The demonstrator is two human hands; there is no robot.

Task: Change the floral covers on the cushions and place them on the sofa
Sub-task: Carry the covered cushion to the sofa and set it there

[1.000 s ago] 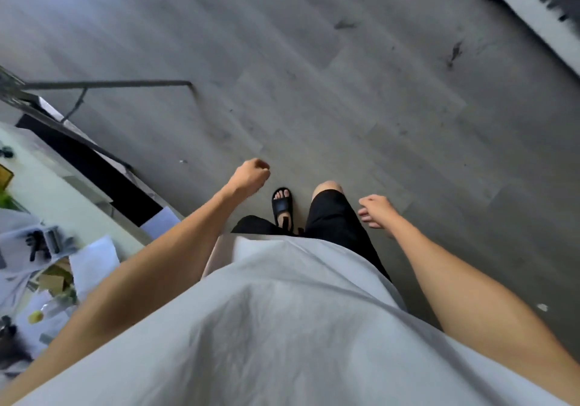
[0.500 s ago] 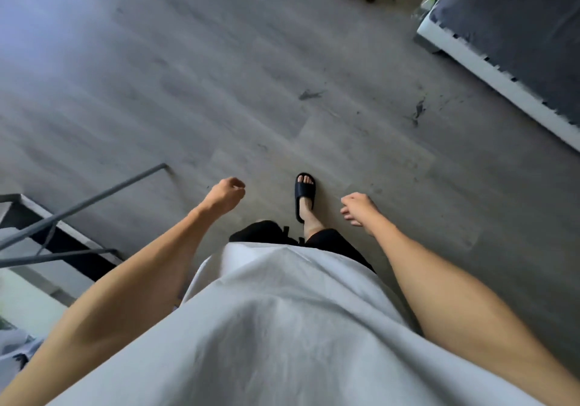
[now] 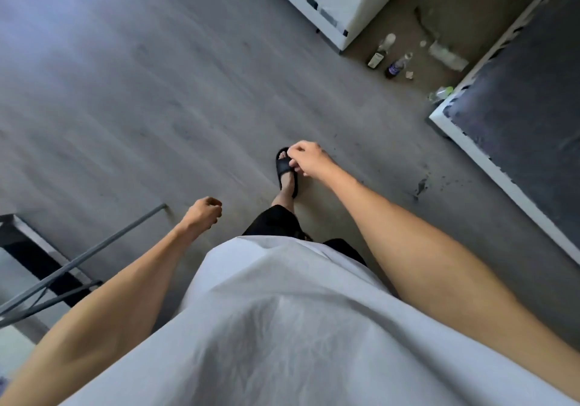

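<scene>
No cushion or floral cover is in view. I look down at a grey wooden floor while walking. My left hand (image 3: 203, 212) hangs in front of my white shirt, fingers loosely curled, holding nothing. My right hand (image 3: 309, 158) swings forward over my sandalled foot (image 3: 286, 171), fingers also loosely curled and empty. A dark grey seat with a white frame (image 3: 514, 129) lies at the right; it may be the sofa.
A white furniture piece (image 3: 342, 0) stands at the top. Bottles (image 3: 381, 52) and litter lie on the floor between it and the dark seat. A table's metal frame (image 3: 94, 245) is at the lower left. Open floor stretches ahead and left.
I have walked forward; the view swung from the cluttered table at the left toward the dark seat, white furniture and bottles. My right hand swung forward; both stayed empty.
</scene>
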